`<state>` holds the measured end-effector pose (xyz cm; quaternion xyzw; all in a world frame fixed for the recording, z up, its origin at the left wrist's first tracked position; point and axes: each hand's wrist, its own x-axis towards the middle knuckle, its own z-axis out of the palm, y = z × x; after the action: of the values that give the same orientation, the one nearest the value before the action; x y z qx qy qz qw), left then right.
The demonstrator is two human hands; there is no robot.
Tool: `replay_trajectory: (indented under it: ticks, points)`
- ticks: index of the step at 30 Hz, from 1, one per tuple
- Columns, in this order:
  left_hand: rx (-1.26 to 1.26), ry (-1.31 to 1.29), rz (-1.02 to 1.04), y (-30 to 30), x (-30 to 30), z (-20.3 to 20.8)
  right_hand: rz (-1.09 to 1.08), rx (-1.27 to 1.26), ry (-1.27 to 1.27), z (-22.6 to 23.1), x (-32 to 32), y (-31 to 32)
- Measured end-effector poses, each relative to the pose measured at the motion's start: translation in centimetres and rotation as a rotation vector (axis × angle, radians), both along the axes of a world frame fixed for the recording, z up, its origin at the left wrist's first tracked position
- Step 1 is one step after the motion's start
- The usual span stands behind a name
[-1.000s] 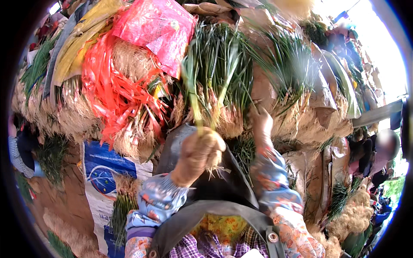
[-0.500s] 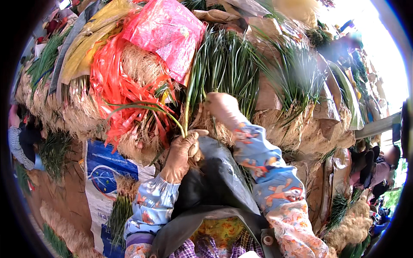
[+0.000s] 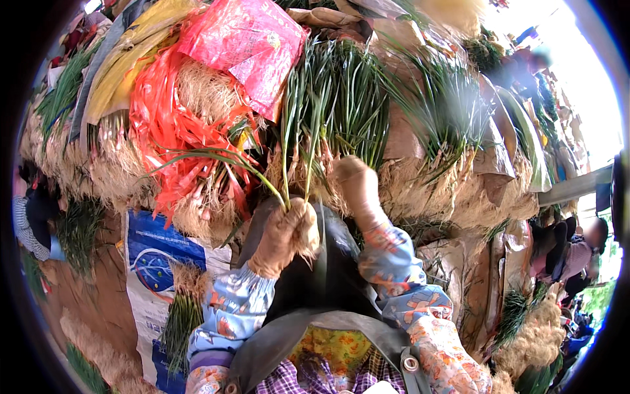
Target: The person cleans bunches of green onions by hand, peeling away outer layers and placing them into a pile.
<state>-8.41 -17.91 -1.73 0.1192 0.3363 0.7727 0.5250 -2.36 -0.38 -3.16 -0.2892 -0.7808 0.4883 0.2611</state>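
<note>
- On the brown floor (image 3: 92,302), left: a blue-and-white sack (image 3: 148,308).
- On the sack: a green-stemmed bundle (image 3: 184,323).
- Near left: pale-rooted plants (image 3: 105,341).

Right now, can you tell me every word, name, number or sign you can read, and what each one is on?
Blue-and-white sack: printed lettering, which I won't copy out; much of it is too small to read.
Pink plastic bag: faint printed marks, too blurred to read.
Long green stalks: no labels that I can make out.
</note>
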Motion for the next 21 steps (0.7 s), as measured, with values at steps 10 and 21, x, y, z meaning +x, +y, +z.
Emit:
replay_trajectory:
  ticks: [10,21]
  points:
    - [-0.231,-0.066,0.176,-0.5,0.6,0.3,0.486,-0.895,-0.120,2.9,-0.2,-4.4]
    - [0.173,-0.165,-0.035,-1.6,0.9,0.6,0.120,-0.995,0.162,1.3,0.4,-1.6]
